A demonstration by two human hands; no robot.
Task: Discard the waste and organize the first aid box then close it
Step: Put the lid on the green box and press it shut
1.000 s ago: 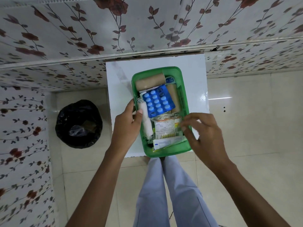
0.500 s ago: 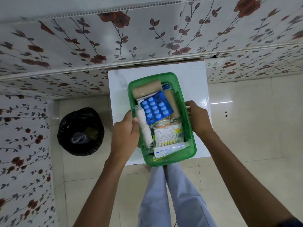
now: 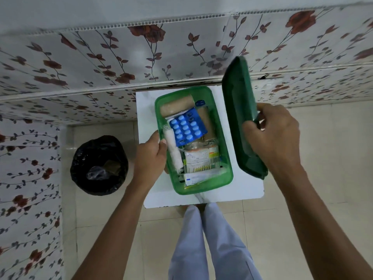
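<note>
The green first aid box (image 3: 226, 158) stands uncovered on a small white table (image 3: 246, 184). Inside lie a blue blister pack (image 3: 187, 127), a tan bandage roll (image 3: 176, 105), a white gauze roll (image 3: 173, 152), sachets and a white tube (image 3: 201, 176). My left hand (image 3: 150, 158) grips the box's left wall, thumb on the rim. My right hand (image 3: 272, 134) holds the dark green lid (image 3: 238, 110) on edge, raised just right of the box, its long side tilted toward the box.
A bin lined with a black bag (image 3: 99, 164) stands on the tiled floor left of the table, with some waste inside. Floral wall panels close off the far side and the left. My legs in light trousers (image 3: 205, 243) are below the table's near edge.
My right hand left the box's right rim, took hold of the dark green lid and raised it beside the box. My left hand stayed on the left wall.
</note>
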